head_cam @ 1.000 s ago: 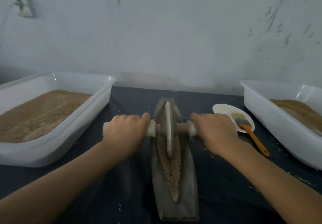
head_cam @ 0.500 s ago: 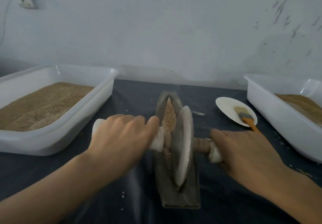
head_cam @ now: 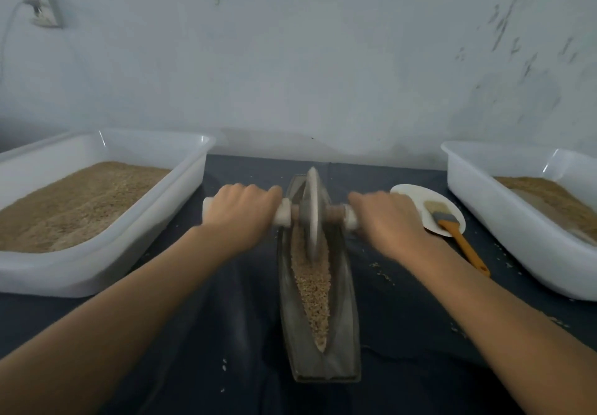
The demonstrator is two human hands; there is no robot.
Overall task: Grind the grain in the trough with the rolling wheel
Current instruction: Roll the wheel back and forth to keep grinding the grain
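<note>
A narrow boat-shaped metal trough (head_cam: 347,311) lies lengthwise on the dark cloth in front of me. Brown grain (head_cam: 313,282) fills its groove from the middle to the near tip. The grey rolling wheel (head_cam: 312,211) stands upright in the groove at the far end. A wooden axle with white handles runs through it. My left hand (head_cam: 240,212) grips the left handle and my right hand (head_cam: 387,220) grips the right handle, knuckles up.
A white tub (head_cam: 135,237) of brown grain sits at the left, and a second white tub (head_cam: 504,217) at the right. A small white plate (head_cam: 416,195) with an orange-handled brush (head_cam: 458,240) lies beside my right hand. Stray grains dot the dark cloth (head_cam: 226,334). A wall stands close behind.
The wheel rolled toward me to the near end of the trough, then back out to the far end. Both hands stayed on the handles throughout.
</note>
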